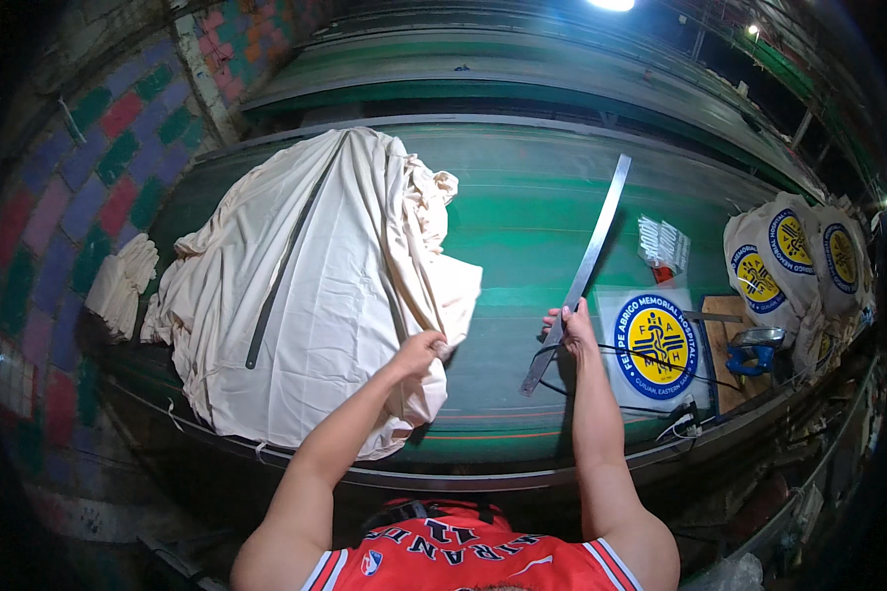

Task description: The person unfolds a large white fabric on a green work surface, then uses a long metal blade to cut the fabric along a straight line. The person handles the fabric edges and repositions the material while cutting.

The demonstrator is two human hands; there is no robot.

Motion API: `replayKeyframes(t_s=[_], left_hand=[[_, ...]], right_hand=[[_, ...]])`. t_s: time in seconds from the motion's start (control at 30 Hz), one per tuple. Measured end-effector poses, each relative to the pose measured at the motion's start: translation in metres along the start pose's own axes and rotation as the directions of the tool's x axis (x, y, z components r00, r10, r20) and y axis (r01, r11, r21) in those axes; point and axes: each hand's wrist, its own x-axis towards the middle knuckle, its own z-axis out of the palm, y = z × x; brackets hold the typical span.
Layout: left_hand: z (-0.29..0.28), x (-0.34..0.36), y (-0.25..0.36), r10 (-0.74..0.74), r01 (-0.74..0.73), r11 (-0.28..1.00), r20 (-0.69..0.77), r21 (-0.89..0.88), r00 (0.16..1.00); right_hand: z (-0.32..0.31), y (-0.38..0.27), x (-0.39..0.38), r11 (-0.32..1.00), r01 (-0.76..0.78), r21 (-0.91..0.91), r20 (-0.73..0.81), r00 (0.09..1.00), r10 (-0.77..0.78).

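A large cream cloth lies heaped and wrinkled on the left of the green table. My left hand pinches its right edge, with the fingers closed on the fabric. Farther right, my right hand is wrapped round the lower part of a long metal ruler, which slants away from me over the table. On top of the cloth lies another long, darker metal strip. Beside my right hand is a clear sheet with a round blue and yellow emblem. A black cord runs past my right wrist and over that sheet.
A blue-handled iron rests on a brown board at the right. Behind it are cream bags with round emblems. A white-lettered transfer sheet lies beyond the emblem. Folded cream fabric sits at the far left, near a painted brick wall.
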Motion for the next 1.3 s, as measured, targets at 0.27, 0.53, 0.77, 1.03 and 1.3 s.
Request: replayKeyframes(t_s=[0.27, 0.53, 0.77, 1.03, 1.3], left_hand=[[0.016, -0.017, 0.041, 0.236, -0.22, 0.905, 0.0, 0.364, 0.972], [0.015, 0.005, 0.059, 0.001, -0.058, 0.932, -0.157, -0.358, 0.988], [-0.021, 0.032, 0.049, -0.061, -0.279, 0.444, -0.339, -0.851, 0.939], [-0.086, 0.039, 0.009, -0.322, -0.299, 0.626, -0.588, -0.72, 0.742], [-0.09, 0.049, 0.019, -0.193, -0.058, 0.725, -0.283, -0.686, 0.939]], right_hand=[[0.028, -0.049, 0.037, 0.885, 0.136, -0.445, -0.068, 0.98, -0.185], [0.108, -0.038, 0.032, 0.347, 0.607, -0.715, 0.272, 0.699, -0.661], [0.193, -0.013, -0.039, 0.597, 0.582, -0.552, 0.597, 0.776, -0.203], [0.177, -0.003, -0.13, 0.735, 0.003, -0.678, 0.537, 0.684, 0.493], [0.205, 0.028, -0.176, 0.955, -0.293, -0.039, 0.44, 0.853, 0.28]])
